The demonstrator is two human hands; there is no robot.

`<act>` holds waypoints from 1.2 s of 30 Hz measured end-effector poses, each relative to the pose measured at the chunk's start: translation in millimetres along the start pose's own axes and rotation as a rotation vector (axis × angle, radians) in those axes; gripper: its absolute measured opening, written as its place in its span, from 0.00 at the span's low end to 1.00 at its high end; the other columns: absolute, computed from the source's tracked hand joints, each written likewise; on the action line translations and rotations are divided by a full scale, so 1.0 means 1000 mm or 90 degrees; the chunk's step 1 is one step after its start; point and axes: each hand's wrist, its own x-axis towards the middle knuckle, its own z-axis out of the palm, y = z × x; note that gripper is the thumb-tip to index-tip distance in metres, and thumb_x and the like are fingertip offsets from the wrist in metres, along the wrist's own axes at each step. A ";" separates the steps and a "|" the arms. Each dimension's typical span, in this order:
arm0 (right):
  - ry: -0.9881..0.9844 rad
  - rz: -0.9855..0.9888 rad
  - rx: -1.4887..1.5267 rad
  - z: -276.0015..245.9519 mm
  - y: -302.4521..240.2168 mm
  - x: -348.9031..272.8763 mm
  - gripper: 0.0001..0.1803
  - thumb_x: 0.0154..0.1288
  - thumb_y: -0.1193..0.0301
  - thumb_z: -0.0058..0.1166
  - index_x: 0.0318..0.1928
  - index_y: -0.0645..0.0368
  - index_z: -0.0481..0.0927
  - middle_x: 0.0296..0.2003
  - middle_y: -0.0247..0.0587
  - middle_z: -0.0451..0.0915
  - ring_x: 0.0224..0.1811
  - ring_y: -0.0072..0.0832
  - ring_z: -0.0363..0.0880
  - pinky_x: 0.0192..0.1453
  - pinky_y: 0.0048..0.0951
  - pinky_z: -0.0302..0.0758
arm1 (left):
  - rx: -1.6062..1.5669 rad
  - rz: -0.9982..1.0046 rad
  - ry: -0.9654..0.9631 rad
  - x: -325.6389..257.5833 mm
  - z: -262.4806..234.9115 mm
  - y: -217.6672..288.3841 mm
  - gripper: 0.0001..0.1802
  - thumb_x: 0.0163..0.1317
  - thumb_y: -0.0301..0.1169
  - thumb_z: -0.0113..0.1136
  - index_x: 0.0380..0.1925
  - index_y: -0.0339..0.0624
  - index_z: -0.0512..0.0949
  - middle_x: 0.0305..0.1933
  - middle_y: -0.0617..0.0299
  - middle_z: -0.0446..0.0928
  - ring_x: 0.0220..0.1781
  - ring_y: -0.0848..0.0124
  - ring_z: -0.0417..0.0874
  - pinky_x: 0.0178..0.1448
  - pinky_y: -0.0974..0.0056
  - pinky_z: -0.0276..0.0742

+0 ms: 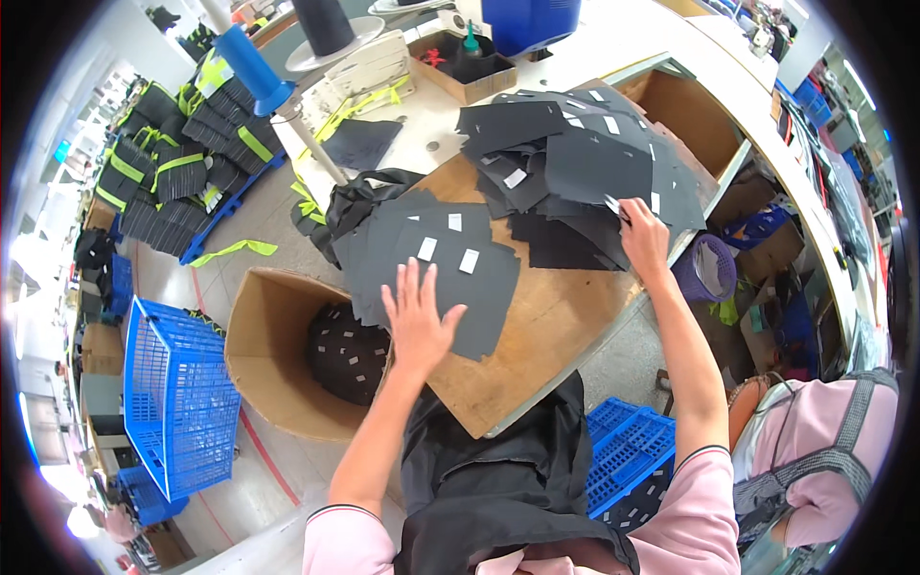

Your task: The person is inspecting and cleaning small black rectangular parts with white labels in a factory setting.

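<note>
My left hand [419,321] lies with its fingers stretched and thumb apart on the near edge of a fanned stack of dark grey cut fabric pieces [491,305]. White labels [427,249] show on that stack. My right hand [644,235] is closed at the right edge of a second, larger pile of dark fabric pieces [599,165]. A small pale, pointed tip sticks out from its fingers; what it belongs to is too small to tell. Both piles rest on a brown wooden board [565,311].
Left of the board stands a cardboard box [264,359] with dark labelled pieces inside. Blue crates [182,402] stand at the left and another [628,446] near my right side. Behind is a white machine table [431,144] with a thread cone [324,27]. Another person [815,450] sits at the right.
</note>
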 end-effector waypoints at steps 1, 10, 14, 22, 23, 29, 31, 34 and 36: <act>0.022 0.004 0.003 -0.007 -0.008 -0.003 0.13 0.51 0.79 0.54 0.39 0.55 0.75 0.35 0.38 0.77 0.34 0.43 0.78 0.33 0.37 0.75 | -0.041 0.008 0.022 -0.005 -0.007 0.011 0.40 0.56 0.47 0.59 0.63 0.38 0.58 0.70 0.47 0.51 0.73 0.52 0.49 0.71 0.42 0.41; -0.282 0.068 0.293 -0.135 -0.138 -0.097 0.13 0.41 0.84 0.52 0.32 0.60 0.79 0.23 0.42 0.75 0.25 0.35 0.76 0.28 0.30 0.70 | -0.558 0.056 -0.111 -0.037 -0.071 0.081 0.48 0.48 0.42 0.70 0.64 0.33 0.56 0.67 0.46 0.56 0.71 0.55 0.54 0.70 0.54 0.51; -0.310 0.166 0.458 -0.123 -0.153 -0.113 0.08 0.48 0.80 0.58 0.33 0.63 0.78 0.23 0.45 0.74 0.25 0.37 0.76 0.30 0.29 0.70 | -0.973 -0.229 -0.469 -0.053 -0.070 0.084 0.33 0.48 0.34 0.72 0.53 0.31 0.70 0.49 0.56 0.76 0.50 0.67 0.76 0.56 0.63 0.71; -0.158 0.214 0.363 -0.094 -0.197 -0.126 0.11 0.50 0.80 0.58 0.37 0.60 0.78 0.27 0.41 0.73 0.26 0.34 0.76 0.29 0.29 0.72 | -1.010 -0.481 -0.406 -0.071 -0.073 0.065 0.15 0.54 0.28 0.65 0.41 0.34 0.77 0.39 0.59 0.80 0.38 0.73 0.80 0.44 0.67 0.76; -0.038 0.150 0.259 -0.094 -0.201 -0.127 0.13 0.50 0.80 0.58 0.39 0.58 0.78 0.29 0.40 0.73 0.25 0.32 0.76 0.29 0.28 0.72 | -1.009 -0.488 -0.408 -0.074 -0.072 0.064 0.15 0.54 0.28 0.65 0.41 0.34 0.77 0.39 0.59 0.80 0.38 0.73 0.80 0.44 0.67 0.76; -0.109 0.167 0.315 -0.104 -0.213 -0.153 0.22 0.46 0.78 0.62 0.46 0.57 0.75 0.32 0.40 0.72 0.24 0.29 0.75 0.26 0.26 0.72 | -0.998 -0.508 -0.356 -0.076 -0.075 0.068 0.14 0.56 0.29 0.64 0.41 0.34 0.77 0.37 0.61 0.80 0.38 0.75 0.79 0.43 0.68 0.76; -0.130 0.180 0.335 -0.104 -0.212 -0.154 0.23 0.46 0.77 0.63 0.46 0.56 0.74 0.32 0.40 0.72 0.24 0.30 0.75 0.26 0.27 0.72 | -0.984 -0.496 -0.380 -0.078 -0.078 0.070 0.14 0.56 0.30 0.64 0.40 0.34 0.77 0.37 0.61 0.79 0.37 0.76 0.79 0.43 0.69 0.76; -0.119 0.075 0.294 -0.101 -0.207 -0.156 0.21 0.45 0.77 0.63 0.44 0.56 0.75 0.32 0.41 0.72 0.26 0.34 0.74 0.28 0.31 0.71 | -0.978 -0.468 -0.393 -0.079 -0.082 0.073 0.13 0.56 0.30 0.64 0.40 0.35 0.77 0.37 0.62 0.79 0.37 0.76 0.79 0.42 0.70 0.76; -0.128 0.074 0.312 -0.099 -0.204 -0.155 0.20 0.44 0.77 0.63 0.42 0.56 0.76 0.31 0.41 0.72 0.26 0.36 0.74 0.28 0.31 0.70 | -0.977 -0.468 -0.397 -0.079 -0.083 0.074 0.13 0.56 0.30 0.63 0.40 0.35 0.77 0.37 0.61 0.79 0.36 0.76 0.79 0.41 0.70 0.76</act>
